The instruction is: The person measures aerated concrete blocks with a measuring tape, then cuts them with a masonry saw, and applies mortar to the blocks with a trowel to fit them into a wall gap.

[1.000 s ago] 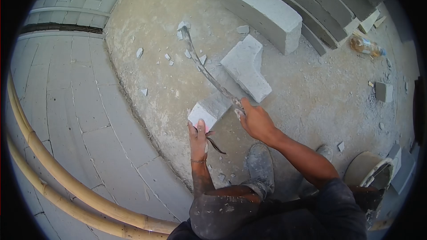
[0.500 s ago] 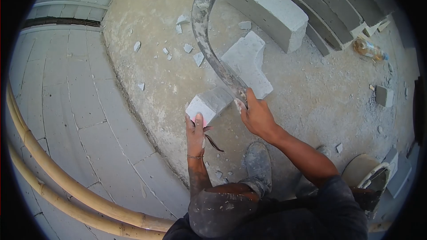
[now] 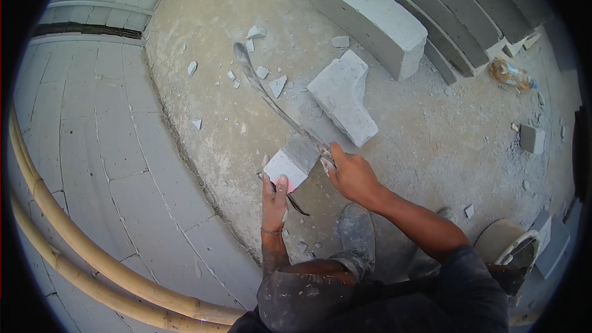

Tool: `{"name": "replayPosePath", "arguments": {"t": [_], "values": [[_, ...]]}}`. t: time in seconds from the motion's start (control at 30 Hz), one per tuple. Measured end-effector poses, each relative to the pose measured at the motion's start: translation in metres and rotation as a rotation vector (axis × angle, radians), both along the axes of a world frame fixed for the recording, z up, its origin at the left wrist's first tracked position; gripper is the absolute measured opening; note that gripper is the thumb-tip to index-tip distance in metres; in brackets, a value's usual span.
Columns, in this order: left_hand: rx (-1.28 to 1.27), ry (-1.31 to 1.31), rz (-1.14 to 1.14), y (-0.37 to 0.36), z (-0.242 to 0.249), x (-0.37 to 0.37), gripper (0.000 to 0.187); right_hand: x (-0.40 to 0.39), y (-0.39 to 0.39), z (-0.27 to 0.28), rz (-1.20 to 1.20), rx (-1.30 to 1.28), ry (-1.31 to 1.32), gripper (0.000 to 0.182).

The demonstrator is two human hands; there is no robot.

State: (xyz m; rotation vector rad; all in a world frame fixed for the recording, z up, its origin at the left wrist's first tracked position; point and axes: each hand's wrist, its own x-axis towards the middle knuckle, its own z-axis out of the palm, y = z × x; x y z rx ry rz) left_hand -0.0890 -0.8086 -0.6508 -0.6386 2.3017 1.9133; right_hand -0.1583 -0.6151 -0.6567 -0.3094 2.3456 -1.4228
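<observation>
My right hand is closed around the handle of a long machete with a curved tip. Its dusty blade reaches up and left, seen nearly edge-on, and passes right at the far corner of a small pale concrete block. My left hand grips the near end of that block, thumb and fingers at its white face, where a pinkish patch shows. A dark thin strip hangs beside these fingers. Beyond the block lies a larger broken slab piece with a notched side.
Several chips are scattered on the dusty floor. A long block and stacked slabs stand at the upper right, near a plastic bottle. A bucket is at lower right. Bamboo poles run along the left.
The machete has swung down and left, its blade turning from broad side to nearly edge-on. My left hand and the small block have shifted slightly right and down, and the block has turned a little.
</observation>
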Motion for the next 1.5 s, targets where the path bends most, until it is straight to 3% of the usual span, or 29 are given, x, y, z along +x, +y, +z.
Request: {"name": "replayPosePath", "arguments": {"t": [0.07, 0.2, 0.27, 0.33, 0.5, 0.57, 0.67, 0.73, 0.8, 0.87, 0.97, 1.1, 1.17, 1.37, 1.5], "values": [[-0.038, 0.023, -0.052, -0.006, -0.009, 0.007, 0.050, 0.011, -0.004, -0.017, 0.164, 0.191, 0.001, 0.025], [-0.050, 0.024, -0.061, -0.004, -0.008, 0.013, 0.057, -0.007, -0.006, -0.061, 0.102, 0.173, -0.091, 0.023], [-0.044, 0.033, -0.064, 0.007, -0.004, 0.033, 0.062, -0.006, -0.004, -0.061, 0.145, 0.243, -0.044, 0.026], [-0.202, 0.118, -0.139, 0.022, -0.009, 0.041, 0.066, -0.008, 0.002, -0.053, 0.117, 0.214, -0.041, 0.027], [-0.050, 0.030, -0.118, 0.034, -0.017, 0.065, 0.070, 0.002, 0.017, -0.023, 0.064, 0.157, -0.005, 0.031], [0.026, 0.053, -0.092, 0.037, -0.016, 0.063, 0.068, 0.015, 0.020, -0.028, -0.046, 0.050, 0.072, 0.034], [-0.152, 0.118, -0.141, 0.019, -0.008, 0.040, 0.061, 0.025, 0.015, -0.037, -0.077, 0.081, 0.110, 0.025], [-0.085, 0.135, -0.125, -0.007, -0.002, 0.002, 0.058, 0.019, 0.013, -0.046, -0.014, 0.151, 0.045, 0.028], [0.083, -0.120, -0.096, -0.030, 0.009, -0.037, 0.055, 0.018, 0.009, -0.048, 0.055, 0.219, -0.035, 0.031], [0.016, -0.069, -0.133, -0.025, 0.010, -0.045, 0.053, 0.008, 0.000, -0.044, 0.033, 0.223, -0.066, 0.029], [-0.007, -0.057, -0.110, -0.017, 0.001, -0.040, 0.044, 0.004, -0.010, -0.023, -0.071, 0.078, -0.016, 0.031], [0.014, -0.029, -0.076, -0.015, 0.002, -0.038, 0.041, 0.017, -0.019, -0.054, -0.071, 0.168, -0.118, 0.028], [0.018, -0.014, -0.096, -0.017, 0.002, -0.045, 0.041, 0.013, -0.015, -0.076, 0.040, 0.242, -0.141, 0.029], [0.058, -0.007, -0.056, -0.017, -0.002, -0.034, 0.043, 0.009, -0.019, -0.032, -0.101, 0.068, -0.106, 0.029], [0.054, 0.000, -0.047, -0.012, 0.002, -0.039, 0.043, 0.024, -0.018, -0.067, -0.062, 0.200, -0.200, 0.031]]}}
